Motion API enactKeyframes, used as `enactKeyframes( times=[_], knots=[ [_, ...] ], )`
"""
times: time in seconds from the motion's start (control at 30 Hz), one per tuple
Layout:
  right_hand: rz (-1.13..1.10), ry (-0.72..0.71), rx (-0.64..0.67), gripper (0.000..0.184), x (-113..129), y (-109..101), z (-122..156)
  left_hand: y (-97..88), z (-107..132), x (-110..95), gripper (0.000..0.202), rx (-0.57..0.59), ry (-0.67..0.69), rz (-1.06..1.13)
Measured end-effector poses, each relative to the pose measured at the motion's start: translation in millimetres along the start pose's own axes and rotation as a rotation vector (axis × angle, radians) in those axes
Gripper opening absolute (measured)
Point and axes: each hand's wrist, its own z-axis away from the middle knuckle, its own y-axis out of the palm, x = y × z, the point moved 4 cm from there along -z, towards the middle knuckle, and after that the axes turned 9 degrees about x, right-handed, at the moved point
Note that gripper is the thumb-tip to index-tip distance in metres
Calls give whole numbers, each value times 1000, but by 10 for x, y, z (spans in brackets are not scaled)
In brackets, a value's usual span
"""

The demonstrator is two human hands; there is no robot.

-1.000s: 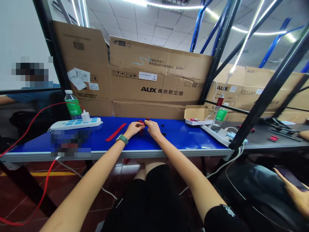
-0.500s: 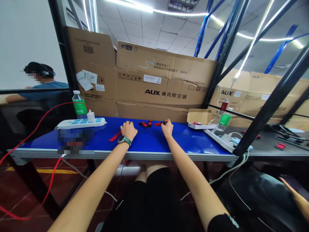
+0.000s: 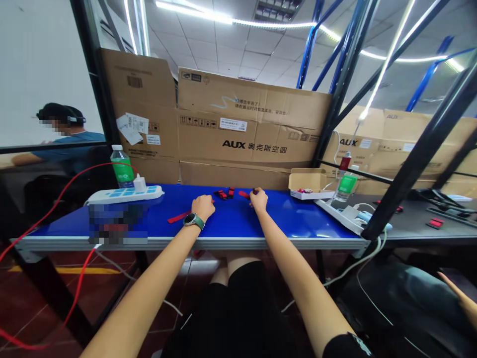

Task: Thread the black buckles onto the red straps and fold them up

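Note:
My left hand (image 3: 203, 206), a watch on its wrist, is closed on the blue tabletop. A flat red strap (image 3: 178, 218) runs out from under it to the left, and a bit of red shows past its fingertips. My right hand (image 3: 259, 200) is pinched around a small dark thing I cannot make out. Beside its fingertips lies a short red strip (image 3: 244, 194); whether the fingers hold it is hidden. Between and beyond my hands, small red-and-black pieces (image 3: 225, 193) lie together on the table.
A white power strip (image 3: 124, 194) and a green-labelled bottle (image 3: 122, 169) stand at the left, near a blurred-out patch. At the right are an open carton (image 3: 308, 193) of small items, another bottle (image 3: 346, 185) and a metal post (image 3: 400, 149). Cardboard (image 3: 253, 134) walls the back.
My left hand has shifted slightly right and turned, its fingers curled further in. The red strap beside it lies at a flatter angle. My right hand stays nearly in place; the strip beside it has tilted.

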Motion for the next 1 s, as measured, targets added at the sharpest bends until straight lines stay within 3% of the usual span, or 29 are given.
enactKeyframes(
  times=[0.07,0.17,0.33,0.4,0.57,0.67,0.77,0.87,1.0],
  knots=[
    [35,-63,-67,40,44,-40,10,26,-28,-51,24,46,131,73],
    [258,-243,-116,40,170,-48,65,57,-43,-132,23,83,316,144],
    [701,-346,225,41,232,251,197,67,-45,-155,25,95,376,180],
    [784,-377,274,41,247,341,252,71,-37,-168,26,137,411,225],
    [751,-386,198,46,309,299,281,60,7,-259,31,226,583,391],
    [741,-352,157,45,304,192,233,25,-6,-258,37,127,624,429],
    [764,-422,232,44,284,196,208,43,-52,-201,41,68,583,362],
    [797,-464,318,47,248,286,209,117,-78,-170,43,157,566,295],
    [803,-414,367,50,214,371,190,143,-44,-209,49,222,611,307]
  ],
)
